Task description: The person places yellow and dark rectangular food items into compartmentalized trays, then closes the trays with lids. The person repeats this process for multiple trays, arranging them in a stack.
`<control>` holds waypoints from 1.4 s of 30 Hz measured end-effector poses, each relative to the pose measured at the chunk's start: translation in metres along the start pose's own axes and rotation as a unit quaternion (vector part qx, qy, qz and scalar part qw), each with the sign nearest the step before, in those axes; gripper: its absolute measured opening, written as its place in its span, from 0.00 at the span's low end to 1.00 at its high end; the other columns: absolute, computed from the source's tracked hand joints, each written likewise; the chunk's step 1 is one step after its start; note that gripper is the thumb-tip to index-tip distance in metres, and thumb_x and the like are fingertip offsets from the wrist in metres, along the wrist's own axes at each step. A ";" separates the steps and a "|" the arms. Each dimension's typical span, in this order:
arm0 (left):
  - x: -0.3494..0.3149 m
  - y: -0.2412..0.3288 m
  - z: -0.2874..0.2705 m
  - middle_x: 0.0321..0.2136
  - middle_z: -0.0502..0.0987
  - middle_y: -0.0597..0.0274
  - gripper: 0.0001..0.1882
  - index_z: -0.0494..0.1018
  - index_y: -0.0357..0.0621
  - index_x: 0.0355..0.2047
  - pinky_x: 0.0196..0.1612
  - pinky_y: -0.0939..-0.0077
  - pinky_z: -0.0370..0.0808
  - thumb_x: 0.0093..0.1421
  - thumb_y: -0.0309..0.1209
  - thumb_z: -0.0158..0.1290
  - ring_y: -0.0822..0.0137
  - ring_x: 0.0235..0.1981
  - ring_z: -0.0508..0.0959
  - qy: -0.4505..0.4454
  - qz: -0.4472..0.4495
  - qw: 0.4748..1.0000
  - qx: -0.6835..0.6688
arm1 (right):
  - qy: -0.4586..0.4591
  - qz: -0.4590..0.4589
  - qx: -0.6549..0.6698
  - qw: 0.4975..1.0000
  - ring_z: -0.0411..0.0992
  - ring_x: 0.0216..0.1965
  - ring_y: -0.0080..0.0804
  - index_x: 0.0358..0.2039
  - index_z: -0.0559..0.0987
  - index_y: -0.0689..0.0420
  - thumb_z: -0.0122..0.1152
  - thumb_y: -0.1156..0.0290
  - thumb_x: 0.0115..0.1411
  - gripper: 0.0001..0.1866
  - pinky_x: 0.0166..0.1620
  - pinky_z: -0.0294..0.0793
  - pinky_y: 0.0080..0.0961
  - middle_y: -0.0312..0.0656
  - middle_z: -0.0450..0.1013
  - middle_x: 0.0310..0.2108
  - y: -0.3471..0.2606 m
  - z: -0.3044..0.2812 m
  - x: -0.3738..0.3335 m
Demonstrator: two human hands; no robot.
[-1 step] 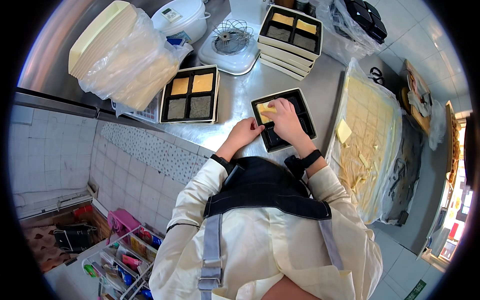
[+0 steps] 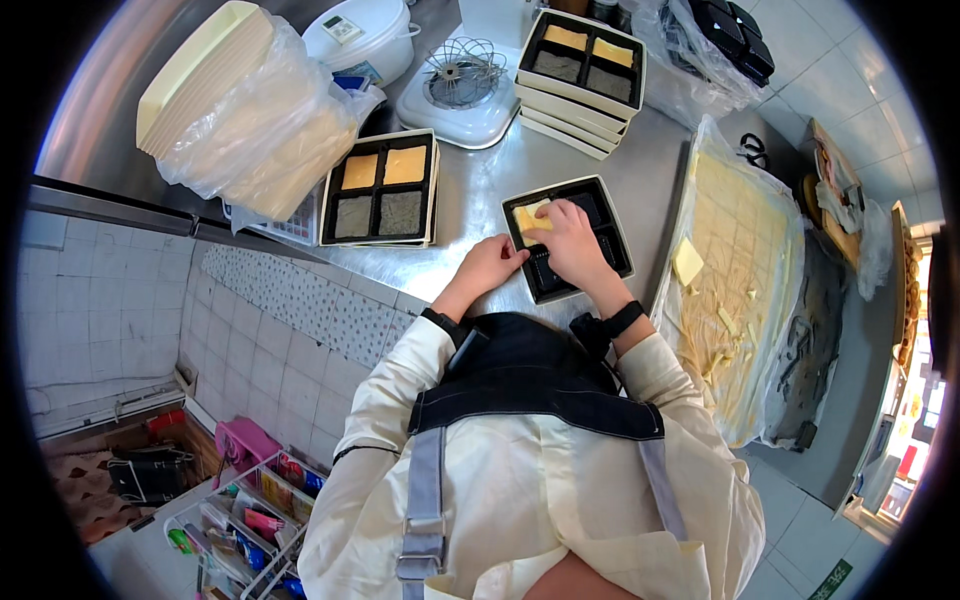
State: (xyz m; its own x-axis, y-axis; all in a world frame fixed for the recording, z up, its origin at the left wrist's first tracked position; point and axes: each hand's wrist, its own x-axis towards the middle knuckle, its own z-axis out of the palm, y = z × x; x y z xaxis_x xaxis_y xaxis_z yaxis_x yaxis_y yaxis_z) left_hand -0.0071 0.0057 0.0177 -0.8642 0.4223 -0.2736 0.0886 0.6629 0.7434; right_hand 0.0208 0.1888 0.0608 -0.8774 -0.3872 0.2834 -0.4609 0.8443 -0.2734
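Note:
A cream-coloured box (image 2: 626, 262) with a black four-compartment insert stands in front of me, tilted a little to the left. In its far left compartment lies a yellow square slice (image 2: 526, 213), cake-like. My right hand (image 2: 571, 240) reaches over the box, its fingers closed on the slice and hiding part of it. Closed fingertips of my left hand (image 2: 489, 264) grip the box's left rim. The visible parts of the other compartments show bare black plastic.
Filled boxes with yellow and dark grey squares stand at left (image 2: 381, 192) and in a stack (image 2: 579, 62) behind. A white scale (image 2: 480, 120) carries a wire whisk head. To the right, a film-lined tray (image 2: 735, 290) holds a yellow sheet with scraps. Nested cream boxes (image 2: 200, 80) lie far left.
My right hand's fingers have shifted very slightly on the yellow slice. My left hand and the box look the same.

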 end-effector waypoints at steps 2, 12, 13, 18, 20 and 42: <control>0.001 0.002 0.000 0.20 0.75 0.53 0.21 0.70 0.37 0.24 0.30 0.67 0.71 0.54 0.46 0.57 0.57 0.24 0.75 -0.003 0.005 1.000 -0.004 | 0.005 -0.004 -0.001 1.000 0.63 0.51 0.38 0.34 0.82 0.50 0.57 0.72 0.45 0.14 0.54 0.60 0.34 0.41 0.68 0.41 0.001 0.011 -0.007; -0.002 -0.001 -0.002 0.19 0.74 0.55 0.20 0.69 0.38 0.24 0.28 0.67 0.70 0.54 0.44 0.57 0.58 0.23 0.74 0.009 0.013 1.000 -0.006 | 0.060 0.046 0.061 0.995 0.62 0.52 0.40 0.37 0.80 0.52 0.58 0.77 0.41 0.18 0.54 0.61 0.35 0.41 0.68 0.44 -0.002 0.010 0.002; -0.001 0.001 -0.002 0.19 0.74 0.55 0.20 0.69 0.38 0.24 0.28 0.67 0.70 0.54 0.44 0.57 0.58 0.22 0.74 0.010 0.014 1.000 -0.008 | 0.066 0.050 0.057 0.995 0.62 0.53 0.40 0.37 0.80 0.52 0.58 0.77 0.41 0.19 0.53 0.61 0.35 0.40 0.68 0.44 -0.001 0.009 0.003; 0.002 0.001 -0.002 0.19 0.73 0.54 0.20 0.67 0.38 0.24 0.29 0.67 0.70 0.56 0.45 0.55 0.57 0.23 0.75 0.066 0.023 0.997 -0.034 | 0.038 0.007 0.019 0.999 0.62 0.52 0.42 0.38 0.79 0.53 0.56 0.80 0.41 0.20 0.53 0.62 0.34 0.41 0.68 0.46 -0.002 0.011 0.003; 0.009 0.002 -0.004 0.19 0.74 0.53 0.22 0.67 0.38 0.24 0.30 0.66 0.70 0.57 0.47 0.53 0.55 0.24 0.75 0.099 -0.003 0.994 -0.054 | 0.059 0.016 0.054 0.997 0.63 0.52 0.42 0.39 0.79 0.54 0.55 0.81 0.41 0.21 0.53 0.63 0.34 0.41 0.68 0.46 -0.001 0.008 0.005; 0.038 -0.008 -0.030 0.27 0.77 0.47 0.25 0.71 0.39 0.34 0.35 0.58 0.72 0.66 0.48 0.34 0.48 0.30 0.77 0.084 0.023 0.995 0.041 | 0.166 0.440 -0.109 0.876 0.63 0.51 0.47 0.52 0.70 0.57 0.58 0.68 0.54 0.24 0.53 0.64 0.41 0.46 0.68 0.48 0.096 -0.065 -0.184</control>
State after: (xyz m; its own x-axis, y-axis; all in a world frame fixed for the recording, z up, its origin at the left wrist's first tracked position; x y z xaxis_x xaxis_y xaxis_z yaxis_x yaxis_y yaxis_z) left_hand -0.0552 -0.0025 0.0196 -0.9283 0.3488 -0.1291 0.1648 0.6968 0.6980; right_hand 0.1467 0.3655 0.0420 -0.7760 0.5479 0.3125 0.4432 0.8261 -0.3480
